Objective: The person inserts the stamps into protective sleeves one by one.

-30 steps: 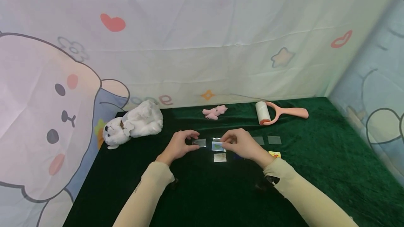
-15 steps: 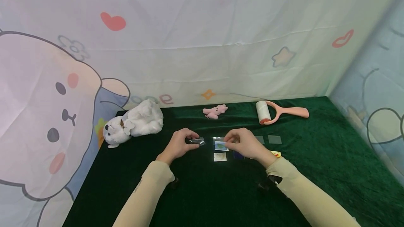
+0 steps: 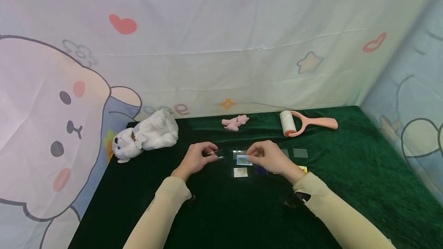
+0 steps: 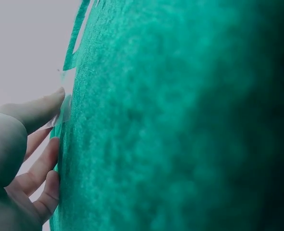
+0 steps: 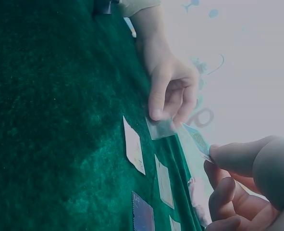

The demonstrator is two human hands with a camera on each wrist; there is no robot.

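As the left hand [image 3: 194,159] pinches a small clear plastic sleeve [image 3: 220,154], the right hand [image 3: 270,158] holds a blue-and-green rectangular stamp [image 3: 243,160] apart from it, with a pale rectangular stamp [image 3: 240,172] and a dark-blue stamp [image 3: 261,170] lying apparently unsleeved on dark-green velvet cloth [image 3: 228,210].

A pale, creased backdrop [image 3: 214,22] hangs at the far edge of the tabletop [image 3: 225,218], which is draped in dark green velvet [image 3: 363,180]. A large cartoon bear [image 3: 41,95] is printed at left, red hearts [image 3: 123,25] beside it, a star [image 3: 309,62] farther right. A bluish panel [image 3: 415,83] slants nearer along the right. The light looks soft.
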